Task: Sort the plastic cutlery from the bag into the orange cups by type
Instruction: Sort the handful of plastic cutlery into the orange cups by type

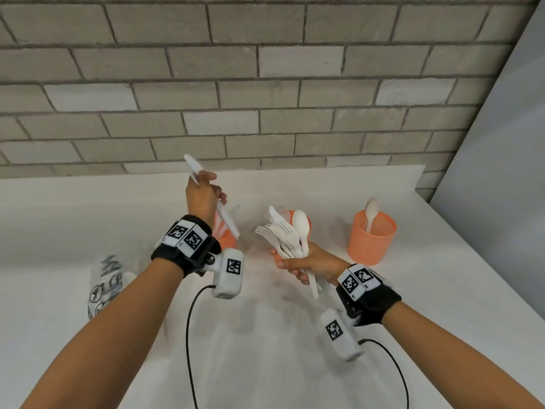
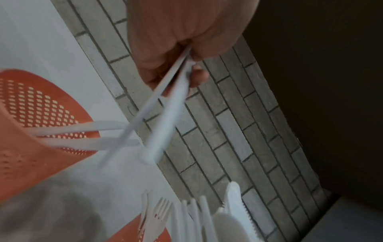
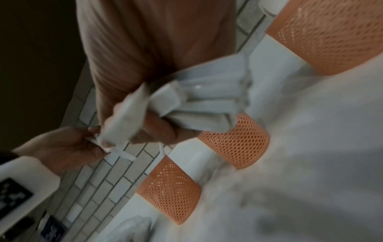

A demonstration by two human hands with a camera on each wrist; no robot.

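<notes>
— so, what does the left hand [image 1: 203, 196] hold?
— it grips white plastic knives [image 1: 216, 202], fingers curled around the middle of them. in the left wrist view i see two thin white pieces crossing under the fingers [image 2: 199, 77]. the blade end points to 11 o'clock, the handle end to 5 o'clock, just over the left orange cup [image 1: 227, 239].
— is something already in that cup?
— yes, in the left wrist view two white handles [image 2: 82, 134] stick out of its mesh wall. the picture is blurred, so i cannot tell the type.
— and the right hand [image 1: 309, 264]?
— it is closed around a bundle of cutlery [image 1: 292, 240]: several forks, one spoon and one knife, heads up and fanned toward 11 o'clock. the bundle is in front of the middle orange cup [image 1: 308, 224], which it partly hides.
— where is the third cup?
— the right orange cup [image 1: 372, 242] stands at 3 o'clock from the right hand, apart from it, with a single spoon [image 1: 371, 212] upright inside.
— and the bag?
— a crumpled plastic bag [image 1: 107, 278] with dark print lies on the white counter [image 1: 265, 349], at 9 o'clock from the left wrist, partly behind the forearm. a grey brick wall [image 1: 265, 84] is behind the counter.
</notes>
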